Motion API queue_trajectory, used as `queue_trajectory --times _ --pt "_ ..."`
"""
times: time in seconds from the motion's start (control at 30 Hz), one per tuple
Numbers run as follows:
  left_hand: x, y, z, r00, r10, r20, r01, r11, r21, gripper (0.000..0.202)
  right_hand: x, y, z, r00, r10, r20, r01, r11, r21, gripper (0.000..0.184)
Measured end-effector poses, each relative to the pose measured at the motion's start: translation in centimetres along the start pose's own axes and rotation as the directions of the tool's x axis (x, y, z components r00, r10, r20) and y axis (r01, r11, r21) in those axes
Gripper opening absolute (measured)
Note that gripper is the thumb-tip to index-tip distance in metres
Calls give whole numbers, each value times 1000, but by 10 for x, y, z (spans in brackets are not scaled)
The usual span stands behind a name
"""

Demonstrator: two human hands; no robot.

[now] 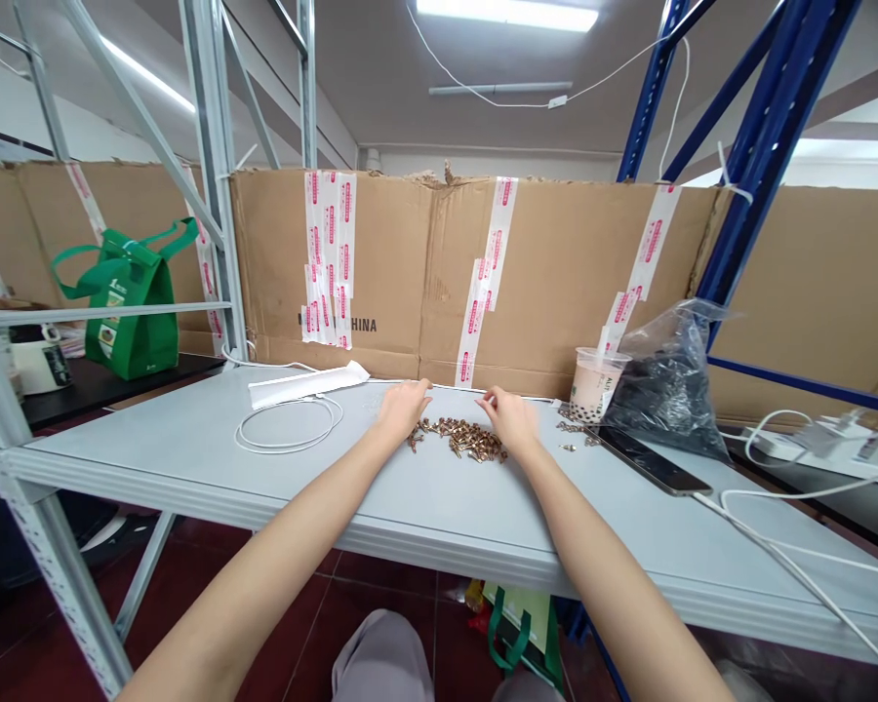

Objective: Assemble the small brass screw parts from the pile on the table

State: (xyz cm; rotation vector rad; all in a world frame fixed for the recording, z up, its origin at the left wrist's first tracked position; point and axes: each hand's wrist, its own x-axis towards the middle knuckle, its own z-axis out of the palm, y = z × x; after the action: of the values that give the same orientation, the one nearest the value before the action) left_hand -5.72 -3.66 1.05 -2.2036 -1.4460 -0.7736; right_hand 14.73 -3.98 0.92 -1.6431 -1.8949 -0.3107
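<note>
A loose pile of small copper-coloured metal pieces, which look like screws or fittings [475, 441], lies on the grey tabletop between my hands. My left hand [402, 409] is at the pile's left edge, its fingers drawn together. Whatever they hold, if anything, is too small to make out. At the right edge, my right hand [512, 417] has thumb and fingertips closed in a pinch just above the table. What sits in that pinch cannot be told either. A few small silvery pieces [569, 448] are scattered to the right of my right hand.
On the right stand a bubble tea cup [598, 385], a clear bag with dark contents [665, 390] and a phone [655, 460] with a white cable. To the left lie a coiled white cable [289, 448] and a white strip [303, 385]. Cardboard [387, 263] walls the back.
</note>
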Motion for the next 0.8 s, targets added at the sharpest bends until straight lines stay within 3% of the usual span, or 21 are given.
queue_trajectory --times 0.17,0.27,0.33,0.4,0.47,0.53,0.63,0.8 --pt "-2 -20 2 983 -176 53 164 971 176 22 -2 29 2 979 200 35 -175 921 -349 17" --pt "-4 -30 2 947 -311 75 285 926 248 26 -3 28 -1 980 196 -23 -191 918 -348 20" --pt "-6 -35 0 928 -355 111 313 907 282 28 -3 15 -3 997 76 0 -75 978 -193 23" --pt "-8 -38 -3 916 -372 151 314 898 306 29 -5 -6 -3 980 -180 90 174 982 69 24" --pt "-10 -40 -6 908 -381 175 316 896 312 29 -10 -29 -4 887 -434 156 377 878 296 27" --pt "-11 -40 -8 901 -388 191 322 897 303 29 -17 -49 -5 794 -580 185 466 774 428 29" --pt "-11 -41 -8 898 -384 216 316 903 290 28 -27 -65 -6 728 -649 221 492 719 491 25" --pt "-9 -42 -5 903 -368 220 302 910 284 27 -26 -63 -3 735 -618 279 448 752 484 16"
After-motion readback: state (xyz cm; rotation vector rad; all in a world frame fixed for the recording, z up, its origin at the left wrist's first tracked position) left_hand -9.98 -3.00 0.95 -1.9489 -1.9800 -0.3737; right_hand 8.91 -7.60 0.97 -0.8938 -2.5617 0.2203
